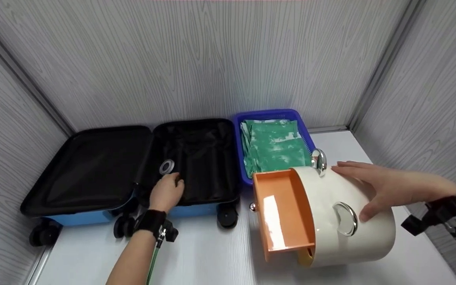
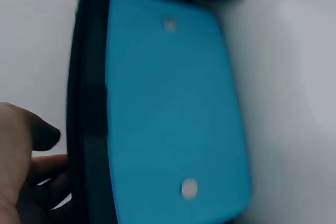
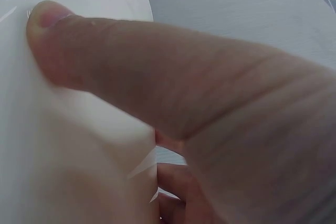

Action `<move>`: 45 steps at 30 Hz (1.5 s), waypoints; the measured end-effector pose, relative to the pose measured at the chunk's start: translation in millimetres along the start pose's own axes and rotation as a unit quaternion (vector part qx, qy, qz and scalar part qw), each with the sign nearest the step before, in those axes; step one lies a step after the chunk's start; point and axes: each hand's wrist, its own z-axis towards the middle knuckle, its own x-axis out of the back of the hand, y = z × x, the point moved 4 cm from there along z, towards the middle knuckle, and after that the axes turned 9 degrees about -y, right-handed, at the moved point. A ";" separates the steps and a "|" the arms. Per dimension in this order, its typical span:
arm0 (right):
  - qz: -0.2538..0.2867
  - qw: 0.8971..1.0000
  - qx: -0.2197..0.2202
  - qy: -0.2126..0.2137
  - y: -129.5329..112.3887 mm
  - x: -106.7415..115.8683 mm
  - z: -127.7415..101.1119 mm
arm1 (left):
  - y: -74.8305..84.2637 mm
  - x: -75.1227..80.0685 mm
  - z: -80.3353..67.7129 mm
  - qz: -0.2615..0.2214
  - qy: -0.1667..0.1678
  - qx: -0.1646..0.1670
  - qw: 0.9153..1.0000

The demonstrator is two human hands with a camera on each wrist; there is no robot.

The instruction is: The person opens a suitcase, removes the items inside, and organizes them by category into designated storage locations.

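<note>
My left hand (image 1: 168, 194) reaches over the near edge of the right half of an opened blue suitcase (image 1: 208, 174), its fingers loosely bent. Just beyond the fingertips is a grey roll of tape (image 1: 167, 166), seen against the black lining. The left wrist view shows the blue suitcase side (image 2: 173, 103), with the thumb (image 2: 44, 132) apart from the fingers, which are partly hidden behind the rim. My right hand (image 1: 374, 186) rests spread on a glossy white drawer box (image 1: 331, 245), thumb (image 3: 58, 40) pressed to its surface. An orange drawer (image 1: 285, 213) stands pulled out of it.
The suitcase's other half (image 1: 97, 170) lies at the left, its black wheels (image 1: 46, 232) toward me. A blue basket (image 1: 265, 114) with folded green-and-white cloth (image 1: 275, 146) stands behind the drawer box. Grey wood-patterned walls (image 1: 196, 59) enclose the white table (image 1: 196, 253).
</note>
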 end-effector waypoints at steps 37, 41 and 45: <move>0.004 1.000 0.005 0.007 -2.3 0.3 -0.6 | -20.6 -3.6 27.7 0.012 -0.010 0.110 0.994; 0.007 1.000 0.002 0.004 -1.3 0.9 -0.9 | 4.5 5.6 29.5 -0.020 0.005 0.049 0.999; 0.012 1.000 -0.004 0.007 -0.1 0.3 -2.6 | 42.8 16.2 30.2 -0.088 -0.008 -0.010 0.996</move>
